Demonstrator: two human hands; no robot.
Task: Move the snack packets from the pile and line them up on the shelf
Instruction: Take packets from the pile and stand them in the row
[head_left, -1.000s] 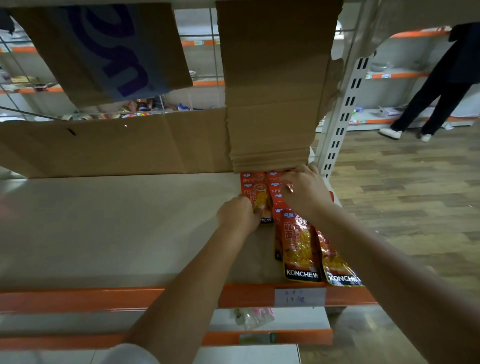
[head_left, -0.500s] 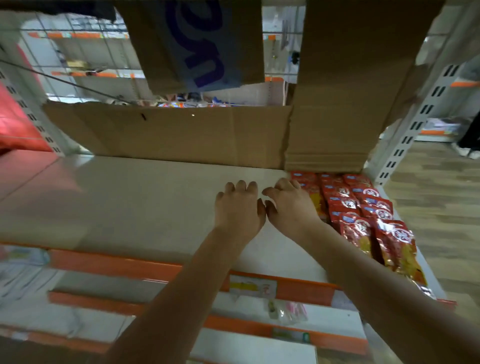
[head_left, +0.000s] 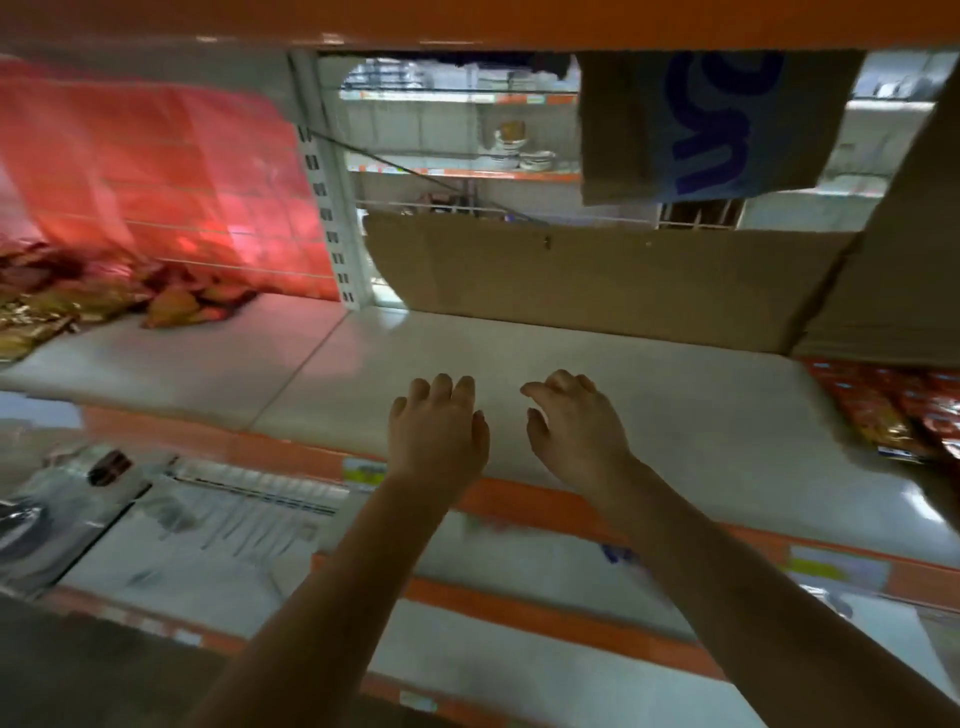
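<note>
A: so where are the hands at right now?

B: both over the bare middle of the shelf (head_left: 675, 395), palms down. left hand (head_left: 439, 431) is flat with fingers loosely spread, nothing in it. right hand (head_left: 576, 426) is just beside it, fingers a bit curled but also empty

A: and the snack packets?

B: two spots. the pile (head_left: 78, 296) is way off at the far left end of the shelf, a messy red and gold heap in front of a pinkish red sheet (head_left: 156, 171). the lined-up packets (head_left: 893, 410) sit at the far right edge, red-orange, partly tucked under a cardboard flap (head_left: 893, 270). both hands are well apart from either bunch

A: anything behind?

B: a long cardboard panel (head_left: 597, 280) standing along the back of the shelf, and an orange price rail (head_left: 519, 499) along the front edge. whole shot's pretty blurry though
</note>
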